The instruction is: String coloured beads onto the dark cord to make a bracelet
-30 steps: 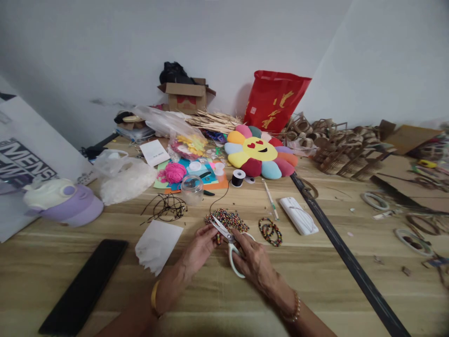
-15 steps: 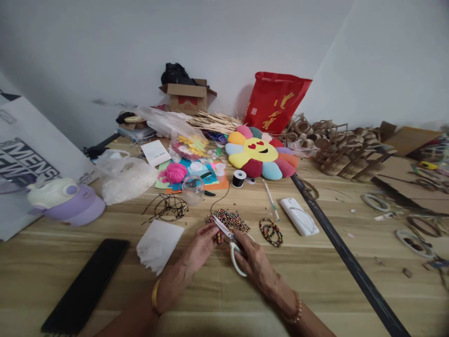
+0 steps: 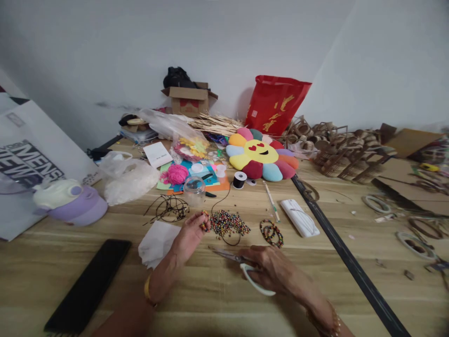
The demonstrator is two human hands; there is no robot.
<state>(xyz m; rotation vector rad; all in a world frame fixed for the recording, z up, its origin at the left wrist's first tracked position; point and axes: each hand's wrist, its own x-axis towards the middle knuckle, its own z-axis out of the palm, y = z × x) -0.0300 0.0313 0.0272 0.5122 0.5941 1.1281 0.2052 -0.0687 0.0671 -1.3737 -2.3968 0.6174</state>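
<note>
My left hand [image 3: 189, 238] is closed on a beaded bracelet [image 3: 205, 221] of small multicoloured beads, held left of the loose bead pile [image 3: 229, 223]. My right hand [image 3: 271, 267] grips the white-handled scissors [image 3: 257, 281], low over the table, with the blades pointing left. A black cord [image 3: 221, 201] runs from the spool [image 3: 239, 179] down to the beads, and a loop of it lies at the front of the pile. Two finished-looking bead bracelets [image 3: 271, 233] lie overlapping to the right of the pile.
Behind the beads stand a clear jar [image 3: 194, 191] and pink yarn [image 3: 177, 173]. Tangled black cords [image 3: 168, 208], white paper [image 3: 157, 241] and a black phone-like slab [image 3: 89, 285] lie left. A white power-bank-like block [image 3: 299, 217] and a dark strip [image 3: 347, 252] are right.
The scissors have moved right and down, away from my left hand. My left hand has shifted left and up with the bracelet, and a loop of black cord now shows beside the beads.
</note>
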